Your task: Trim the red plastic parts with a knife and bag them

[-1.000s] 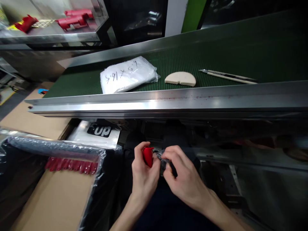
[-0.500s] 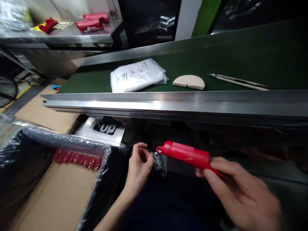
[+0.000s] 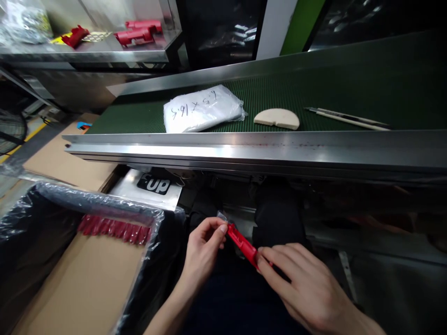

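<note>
Above my lap, a red plastic tube-like part (image 3: 243,244) slants down to the right. My right hand (image 3: 300,284) grips its lower end between thumb and fingers. At the upper end my left hand (image 3: 205,244) pinches a small clear plastic bag (image 3: 222,216), whose film shows just past the fingertips. The part's tip touches or sits in the bag's mouth; how deep it goes I cannot tell. Several red parts (image 3: 113,229) in clear film lie in a row in the lined box to the left.
A conveyor (image 3: 139,111) with a metal rail crosses ahead, carrying a white bag pack (image 3: 202,109) marked 6.5 x 16.5, a beige half-disc (image 3: 277,118) and a craft knife (image 3: 349,118). Loose red parts (image 3: 138,35) lie on a metal shelf. The box's film-covered rim (image 3: 101,200) stands left.
My right hand has brought the red part down and left, so its tip now meets my left fingers and the clear bag. My left hand has lowered slightly.
</note>
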### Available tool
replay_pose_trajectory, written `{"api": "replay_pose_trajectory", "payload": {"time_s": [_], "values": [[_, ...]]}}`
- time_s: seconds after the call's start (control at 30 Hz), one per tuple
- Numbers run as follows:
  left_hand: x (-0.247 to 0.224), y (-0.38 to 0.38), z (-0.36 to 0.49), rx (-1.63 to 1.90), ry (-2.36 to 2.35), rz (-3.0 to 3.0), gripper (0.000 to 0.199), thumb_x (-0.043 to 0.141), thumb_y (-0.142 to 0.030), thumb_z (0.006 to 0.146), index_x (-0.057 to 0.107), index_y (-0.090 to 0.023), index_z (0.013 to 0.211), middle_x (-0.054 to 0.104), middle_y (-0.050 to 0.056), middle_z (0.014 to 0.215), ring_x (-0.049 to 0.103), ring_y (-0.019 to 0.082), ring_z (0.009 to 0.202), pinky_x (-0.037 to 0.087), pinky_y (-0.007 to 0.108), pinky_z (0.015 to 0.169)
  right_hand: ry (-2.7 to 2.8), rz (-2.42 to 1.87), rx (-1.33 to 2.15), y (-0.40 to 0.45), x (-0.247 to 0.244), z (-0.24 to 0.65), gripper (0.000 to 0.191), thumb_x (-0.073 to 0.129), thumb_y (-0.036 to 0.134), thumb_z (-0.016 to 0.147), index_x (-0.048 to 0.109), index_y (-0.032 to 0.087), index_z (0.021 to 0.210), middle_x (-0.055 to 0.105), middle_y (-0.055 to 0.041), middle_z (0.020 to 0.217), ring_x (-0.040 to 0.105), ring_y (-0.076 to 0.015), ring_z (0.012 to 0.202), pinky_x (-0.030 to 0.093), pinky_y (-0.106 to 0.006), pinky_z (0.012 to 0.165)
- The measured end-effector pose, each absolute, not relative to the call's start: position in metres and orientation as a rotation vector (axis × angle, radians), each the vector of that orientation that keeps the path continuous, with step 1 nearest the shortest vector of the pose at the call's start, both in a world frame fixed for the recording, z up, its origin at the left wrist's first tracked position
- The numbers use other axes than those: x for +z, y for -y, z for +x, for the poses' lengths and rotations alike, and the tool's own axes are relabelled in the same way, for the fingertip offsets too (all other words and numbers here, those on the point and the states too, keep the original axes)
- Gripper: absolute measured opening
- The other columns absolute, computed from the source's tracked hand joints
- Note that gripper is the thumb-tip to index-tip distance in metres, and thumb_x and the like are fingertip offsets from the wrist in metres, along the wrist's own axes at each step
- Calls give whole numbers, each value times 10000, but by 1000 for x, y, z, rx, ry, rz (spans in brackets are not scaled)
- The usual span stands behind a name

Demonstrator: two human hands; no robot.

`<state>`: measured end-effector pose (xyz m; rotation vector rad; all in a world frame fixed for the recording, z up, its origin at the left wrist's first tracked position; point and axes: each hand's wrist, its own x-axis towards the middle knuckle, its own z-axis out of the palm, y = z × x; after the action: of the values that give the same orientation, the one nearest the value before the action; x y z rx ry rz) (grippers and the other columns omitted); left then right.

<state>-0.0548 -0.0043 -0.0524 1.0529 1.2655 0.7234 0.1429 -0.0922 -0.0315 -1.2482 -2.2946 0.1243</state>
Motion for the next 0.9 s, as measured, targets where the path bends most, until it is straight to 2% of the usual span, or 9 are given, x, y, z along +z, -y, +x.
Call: {"api": "replay_pose_trajectory", "payload": {"time_s": [0.13,0.27,0.33,0.5,0.63,0.7,0.8,0.9], "values": [[-64,17,-57,773,-1287,1154,183,662,-344,845,675,-163,818,621,32,766,531,160,688,418,250,636,2398,-1209,114,95,-41,143,389,325,55,932,673,110,1097,701,-152,1064,651,-248,926,519,-428,767],[-78,39,-54,870,-1335,1185,150,583,-332,921,643,-197,891,613,27,839,558,178,781,432,268,715,2023,-1322,229,94,-48,129,263,508,38,884,665,159,1057,726,-68,916,681,-178,796,534,-322,704],[-83,50,-51,916,-1375,1162,141,553,-328,942,622,-204,936,608,24,846,557,177,779,438,273,720,1755,-1433,272,95,-55,116,261,585,20,855,625,179,1058,714,-42,885,679,-150,773,542,-283,720],[-84,60,-46,950,-1387,1182,132,521,-288,957,615,-203,919,616,28,835,577,189,771,457,293,725,1514,-1587,353,99,-75,88,236,529,19,903,562,167,1084,679,-63,909,682,-137,765,564,-224,703],[-78,51,-58,971,-1366,1295,144,499,-261,965,621,-216,904,597,39,935,568,197,891,434,305,832,1710,-1410,422,91,-76,99,277,544,25,885,624,198,1086,659,-79,1023,662,-166,918,570,-267,785],[-77,45,-68,961,-1380,1326,144,508,-259,961,622,-217,883,577,37,929,553,194,888,419,294,809,1876,-1305,478,84,-68,115,313,552,16,868,649,207,1095,651,-83,1047,636,-180,968,562,-290,800],[-79,38,-79,913,-1402,1312,170,503,-268,968,608,-212,847,562,19,848,529,176,786,399,277,710,2168,-1215,528,74,-52,134,310,541,22,875,641,191,1115,641,-101,1082,589,-205,1025,537,-332,812],[-81,39,-85,883,-1393,1303,178,480,-272,979,604,-216,864,570,9,829,530,169,774,403,271,708,2390,-1198,475,67,-41,134,314,463,21,904,628,168,1128,641,-104,1114,550,-228,1056,501,-363,819]]}}
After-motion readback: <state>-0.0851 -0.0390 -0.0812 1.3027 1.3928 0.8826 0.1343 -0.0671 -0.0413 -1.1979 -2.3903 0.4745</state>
